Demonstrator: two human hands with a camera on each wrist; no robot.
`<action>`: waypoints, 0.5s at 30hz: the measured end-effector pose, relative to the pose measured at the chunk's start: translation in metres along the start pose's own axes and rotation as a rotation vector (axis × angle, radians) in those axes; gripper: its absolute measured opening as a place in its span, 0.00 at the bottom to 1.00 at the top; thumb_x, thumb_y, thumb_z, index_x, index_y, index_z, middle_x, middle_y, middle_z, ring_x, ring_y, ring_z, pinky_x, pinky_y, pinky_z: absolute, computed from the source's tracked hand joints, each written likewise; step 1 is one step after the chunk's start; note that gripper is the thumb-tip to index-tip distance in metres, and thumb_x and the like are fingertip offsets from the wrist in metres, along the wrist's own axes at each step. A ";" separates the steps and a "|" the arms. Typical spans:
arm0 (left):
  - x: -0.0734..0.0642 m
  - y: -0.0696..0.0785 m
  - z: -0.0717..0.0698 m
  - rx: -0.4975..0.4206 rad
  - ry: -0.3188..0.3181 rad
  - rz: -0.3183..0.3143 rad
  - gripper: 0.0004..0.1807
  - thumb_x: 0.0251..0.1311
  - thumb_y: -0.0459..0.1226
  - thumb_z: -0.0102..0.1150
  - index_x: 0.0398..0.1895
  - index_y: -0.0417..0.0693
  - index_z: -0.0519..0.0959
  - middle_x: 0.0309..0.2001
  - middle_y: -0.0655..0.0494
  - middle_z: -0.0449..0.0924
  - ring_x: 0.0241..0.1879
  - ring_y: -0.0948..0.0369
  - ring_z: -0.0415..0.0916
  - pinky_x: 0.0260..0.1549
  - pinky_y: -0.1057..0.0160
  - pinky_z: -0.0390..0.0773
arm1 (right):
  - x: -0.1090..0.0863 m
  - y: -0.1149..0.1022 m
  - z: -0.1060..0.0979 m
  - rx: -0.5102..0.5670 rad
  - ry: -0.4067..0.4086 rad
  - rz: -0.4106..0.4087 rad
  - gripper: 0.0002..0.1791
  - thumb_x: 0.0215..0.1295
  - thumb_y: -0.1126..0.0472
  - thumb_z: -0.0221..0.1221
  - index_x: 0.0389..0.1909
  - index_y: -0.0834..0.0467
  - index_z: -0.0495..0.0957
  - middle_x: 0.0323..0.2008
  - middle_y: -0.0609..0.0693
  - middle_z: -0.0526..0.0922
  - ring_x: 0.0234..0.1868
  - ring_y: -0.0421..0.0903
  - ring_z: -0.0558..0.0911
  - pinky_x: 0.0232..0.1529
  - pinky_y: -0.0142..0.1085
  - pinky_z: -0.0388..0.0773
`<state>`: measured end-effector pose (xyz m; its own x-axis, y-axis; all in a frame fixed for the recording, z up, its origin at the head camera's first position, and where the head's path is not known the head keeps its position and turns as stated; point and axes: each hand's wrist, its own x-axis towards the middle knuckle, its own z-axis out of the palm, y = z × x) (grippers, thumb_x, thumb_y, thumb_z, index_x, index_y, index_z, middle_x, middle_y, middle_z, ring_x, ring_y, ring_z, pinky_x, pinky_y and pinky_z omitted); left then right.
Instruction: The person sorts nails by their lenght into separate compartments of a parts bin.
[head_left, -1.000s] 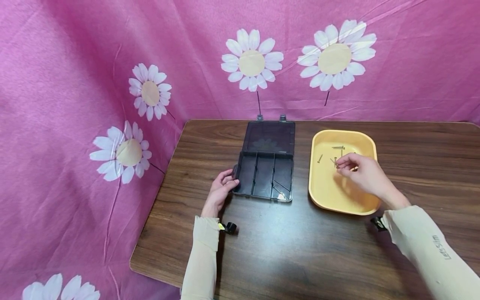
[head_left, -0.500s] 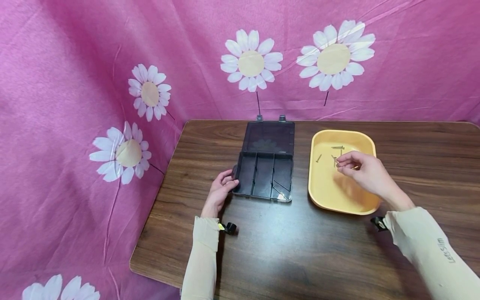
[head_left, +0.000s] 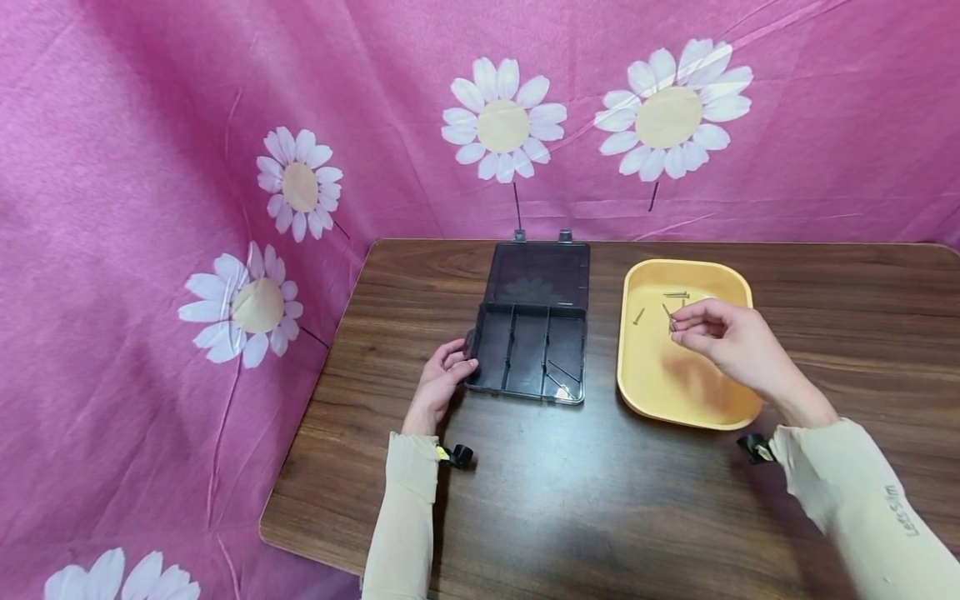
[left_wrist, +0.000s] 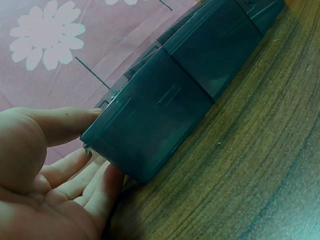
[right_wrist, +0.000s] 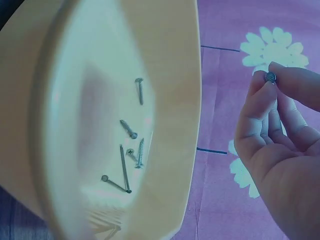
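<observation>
My right hand (head_left: 738, 346) is raised over the yellow tray (head_left: 627, 367), pinching a nail (head_left: 667, 317) between thumb and fingertips. In the right wrist view the round nail head (right_wrist: 270, 77) faces the camera. Inside the tray lie a few threaded screws (right_wrist: 140, 154) and smooth nails (right_wrist: 124, 167). With its thumb at the top edge and fingers against the side, my left hand (head_left: 437, 385) grips the left end of a dark translucent compartment box (head_left: 491, 350). Thin nails (head_left: 564, 371) lie in its right compartment.
The box's lid (head_left: 538, 275) is folded back, away from me. Wood-grain table (head_left: 570, 500) surrounds box and tray. A pink cloth with daisies (head_left: 390, 125) hangs behind the table and to its left.
The right hand has lifted slightly, and the nail between its fingertips now shows pointing up and left. The left hand and the box stay where they were.
</observation>
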<state>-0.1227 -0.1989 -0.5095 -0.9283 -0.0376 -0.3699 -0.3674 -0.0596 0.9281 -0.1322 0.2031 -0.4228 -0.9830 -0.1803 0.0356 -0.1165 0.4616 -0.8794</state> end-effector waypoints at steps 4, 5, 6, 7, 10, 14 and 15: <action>0.000 -0.001 0.002 -0.006 0.027 0.007 0.28 0.52 0.29 0.58 0.58 0.45 0.65 0.53 0.38 0.71 0.37 0.69 0.75 0.39 0.73 0.71 | -0.001 -0.004 0.001 0.019 -0.003 0.019 0.12 0.51 0.67 0.63 0.38 0.62 0.76 0.28 0.41 0.82 0.28 0.33 0.80 0.29 0.25 0.76; -0.001 0.000 0.002 -0.003 0.032 0.010 0.28 0.52 0.29 0.58 0.58 0.45 0.66 0.52 0.39 0.72 0.37 0.69 0.76 0.39 0.73 0.71 | -0.001 -0.005 0.001 0.025 -0.004 0.023 0.12 0.51 0.67 0.63 0.38 0.62 0.76 0.28 0.40 0.82 0.28 0.33 0.80 0.29 0.25 0.76; -0.001 0.000 0.002 -0.002 0.037 0.012 0.27 0.52 0.29 0.58 0.57 0.46 0.66 0.51 0.40 0.73 0.38 0.69 0.76 0.39 0.73 0.71 | -0.001 -0.005 0.001 0.029 -0.004 0.026 0.12 0.51 0.66 0.63 0.38 0.62 0.76 0.27 0.40 0.82 0.28 0.33 0.80 0.29 0.25 0.76; -0.001 0.000 0.002 -0.001 0.041 0.012 0.27 0.51 0.29 0.59 0.57 0.46 0.67 0.51 0.41 0.74 0.38 0.68 0.76 0.39 0.73 0.71 | -0.001 -0.006 0.002 0.032 -0.001 0.027 0.12 0.51 0.65 0.63 0.38 0.62 0.76 0.27 0.39 0.82 0.28 0.33 0.80 0.29 0.25 0.76; -0.001 0.000 0.002 0.003 0.049 0.015 0.26 0.51 0.29 0.59 0.56 0.47 0.68 0.49 0.43 0.75 0.38 0.67 0.76 0.40 0.72 0.71 | -0.001 -0.009 0.004 0.050 0.011 0.023 0.13 0.51 0.64 0.64 0.37 0.62 0.76 0.26 0.38 0.81 0.28 0.33 0.79 0.29 0.25 0.75; 0.000 -0.001 0.002 0.009 0.047 0.014 0.26 0.51 0.29 0.59 0.56 0.46 0.67 0.49 0.43 0.75 0.38 0.67 0.76 0.40 0.72 0.71 | 0.000 -0.013 0.008 0.078 0.020 0.014 0.14 0.51 0.64 0.64 0.38 0.64 0.76 0.27 0.39 0.80 0.28 0.33 0.78 0.29 0.25 0.75; 0.000 -0.001 0.001 0.010 0.044 0.012 0.26 0.51 0.29 0.59 0.56 0.46 0.67 0.50 0.43 0.75 0.38 0.67 0.76 0.40 0.72 0.71 | 0.000 -0.015 0.010 0.084 0.020 0.014 0.14 0.51 0.64 0.64 0.38 0.65 0.75 0.27 0.39 0.80 0.28 0.33 0.78 0.30 0.25 0.75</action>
<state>-0.1220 -0.1975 -0.5103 -0.9292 -0.0820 -0.3603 -0.3574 -0.0484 0.9327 -0.1290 0.1878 -0.4145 -0.9871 -0.1569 0.0319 -0.0915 0.3896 -0.9164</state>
